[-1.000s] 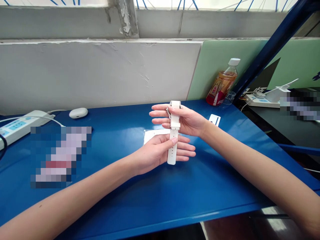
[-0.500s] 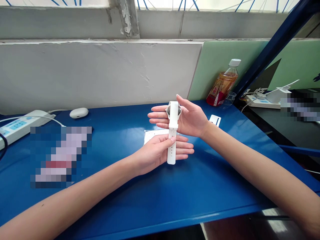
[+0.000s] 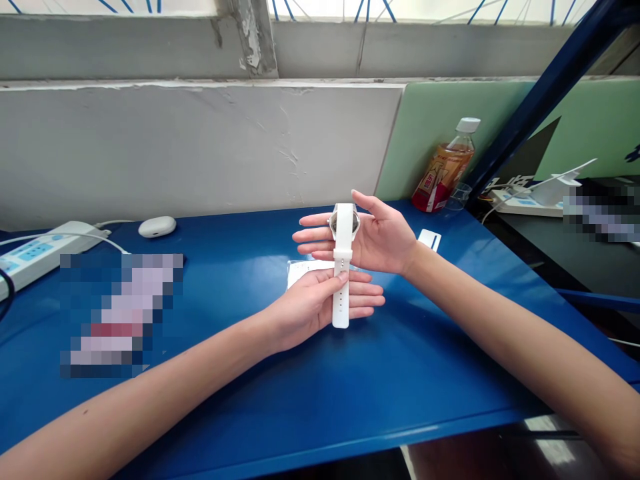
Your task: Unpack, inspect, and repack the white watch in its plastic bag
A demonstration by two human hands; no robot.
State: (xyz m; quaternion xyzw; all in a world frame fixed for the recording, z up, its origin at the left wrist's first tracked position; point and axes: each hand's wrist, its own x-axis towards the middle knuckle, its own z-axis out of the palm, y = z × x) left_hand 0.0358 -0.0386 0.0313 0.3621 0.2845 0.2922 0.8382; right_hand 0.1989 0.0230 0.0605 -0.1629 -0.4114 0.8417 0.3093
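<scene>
A white wristwatch (image 3: 343, 227) with a round silver case and a long strap stands lengthwise above the desk. My left hand (image 3: 313, 298) pinches its strap, thumb on the front and straight fingers behind. The strap's punched end hangs below that thumb. My right hand (image 3: 383, 239) is held palm up with fingers stretched out and thumb raised; the watch head lies across its fingers, which are not closed round it. Part of the watch face is covered by the strap. Behind my left hand, a flat white item (image 3: 301, 268) in what looks like clear wrapping is partly hidden.
On the blue desk (image 3: 240, 413) lie a white power strip (image 3: 45, 250), a small white case (image 3: 157, 227) and a blurred-out object (image 3: 123, 310) at left. A drink bottle (image 3: 444, 170) leans at the back right. Near my right wrist lies a white card (image 3: 429, 240).
The watch and the fingers of both hands have shifted very slightly left. The hold on the strap stays the same.
</scene>
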